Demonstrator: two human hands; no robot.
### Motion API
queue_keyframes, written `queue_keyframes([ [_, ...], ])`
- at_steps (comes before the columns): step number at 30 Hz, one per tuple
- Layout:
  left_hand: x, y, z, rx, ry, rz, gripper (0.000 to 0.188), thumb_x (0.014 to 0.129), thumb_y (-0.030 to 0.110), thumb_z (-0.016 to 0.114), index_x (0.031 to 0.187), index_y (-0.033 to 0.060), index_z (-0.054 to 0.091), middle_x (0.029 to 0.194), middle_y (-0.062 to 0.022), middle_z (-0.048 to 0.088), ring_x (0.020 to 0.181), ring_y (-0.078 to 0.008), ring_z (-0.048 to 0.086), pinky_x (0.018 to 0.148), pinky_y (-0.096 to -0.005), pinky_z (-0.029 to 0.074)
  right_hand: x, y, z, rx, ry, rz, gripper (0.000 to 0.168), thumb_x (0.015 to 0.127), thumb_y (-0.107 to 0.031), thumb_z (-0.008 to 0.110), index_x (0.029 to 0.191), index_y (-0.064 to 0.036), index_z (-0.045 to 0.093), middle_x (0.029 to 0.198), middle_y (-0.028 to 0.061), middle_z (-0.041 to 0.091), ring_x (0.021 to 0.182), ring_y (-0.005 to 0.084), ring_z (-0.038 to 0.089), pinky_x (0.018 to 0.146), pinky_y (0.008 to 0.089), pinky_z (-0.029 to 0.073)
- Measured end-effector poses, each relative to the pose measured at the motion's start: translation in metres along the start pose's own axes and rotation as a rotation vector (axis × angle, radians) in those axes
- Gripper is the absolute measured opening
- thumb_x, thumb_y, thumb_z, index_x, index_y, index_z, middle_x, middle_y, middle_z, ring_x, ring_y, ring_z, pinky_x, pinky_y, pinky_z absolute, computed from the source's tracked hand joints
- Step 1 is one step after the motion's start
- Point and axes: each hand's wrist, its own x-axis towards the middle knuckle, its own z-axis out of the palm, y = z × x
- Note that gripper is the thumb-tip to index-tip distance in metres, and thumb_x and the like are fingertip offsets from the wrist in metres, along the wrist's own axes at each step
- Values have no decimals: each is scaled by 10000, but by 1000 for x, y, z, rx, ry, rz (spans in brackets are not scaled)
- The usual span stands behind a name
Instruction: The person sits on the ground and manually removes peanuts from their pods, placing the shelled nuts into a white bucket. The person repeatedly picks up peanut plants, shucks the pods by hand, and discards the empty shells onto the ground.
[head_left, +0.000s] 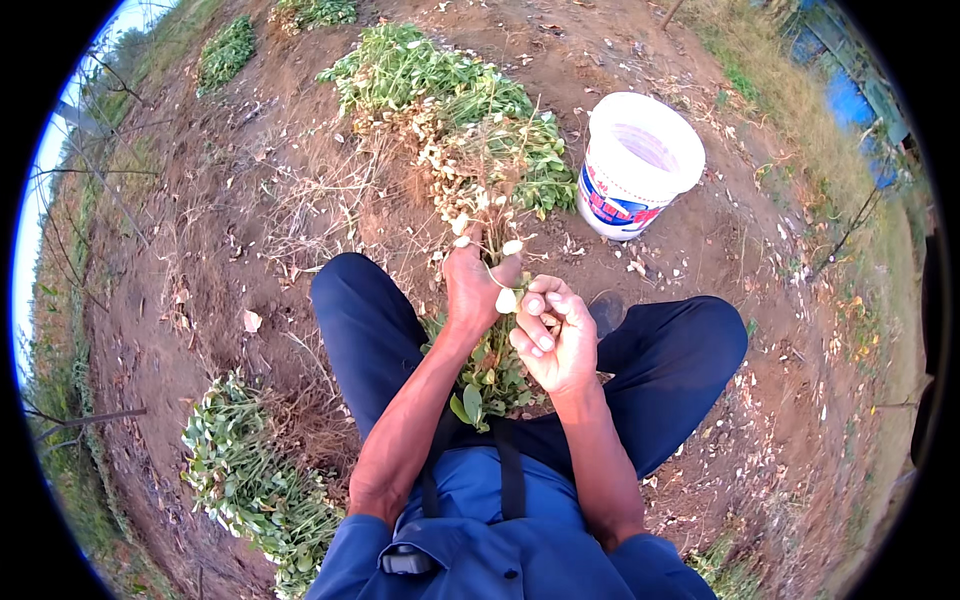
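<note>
My left hand (472, 289) grips the stems of an uprooted peanut plant (491, 367) between my knees. Its leaves hang toward my lap, and the root end with pale pods points away from me. Just right of it, my right hand (559, 330) is curled palm up, with a few peanut pods (551, 324) held in its fingers. A pale leaf (507, 301) shows between the two hands. Beyond them lies a heap of pulled peanut plants (442, 75), its brown roots and clustered pods (446, 176) facing me. The left fingers are partly hidden by stems.
A white plastic bucket (645, 161) with printed writing stands on the soil at the front right. Another pile of peanut plants (255, 480) lies by my left side. Smaller green heaps (226, 54) are farther off. Thin bare branches (90, 420) stick in from the left edge.
</note>
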Motion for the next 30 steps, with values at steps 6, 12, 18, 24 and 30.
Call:
queue_keyframes([
  [6,-5,-12,13,127,-30,154,459,769,72,736,1189,-53,600,1023,-237,674,896,-337,679,797,-409,537,19,-14,27,-620,269,-169,324,959,-334,709,1038,-36,608,781,4,602,453,33,400,404,203,323],
  [12,-8,-17,14,174,-30,239,516,773,32,734,1257,-42,571,1093,-231,646,963,-369,674,832,-419,535,22,-19,12,-706,212,-101,190,973,-206,612,896,-33,620,712,17,608,454,34,434,393,210,320],
  [18,1,-32,11,273,35,317,541,770,61,764,1263,-39,565,1095,-232,646,965,-375,679,822,-415,545,16,-15,2,-597,150,27,120,921,-121,484,946,-41,569,791,54,610,461,52,442,410,217,345],
  [24,-4,-35,16,305,28,329,607,745,80,791,1295,-39,564,1129,-231,650,1007,-395,665,877,-416,536,11,-12,-2,-449,205,86,122,899,-111,502,952,-48,592,652,16,533,410,53,361,392,228,339],
  [30,-9,-13,10,317,9,343,820,764,92,802,1483,5,416,1147,-244,639,972,-400,664,801,-407,552,-3,-11,-4,-142,-159,237,187,942,-141,509,1027,-20,622,558,-21,480,370,57,321,411,253,343],
])
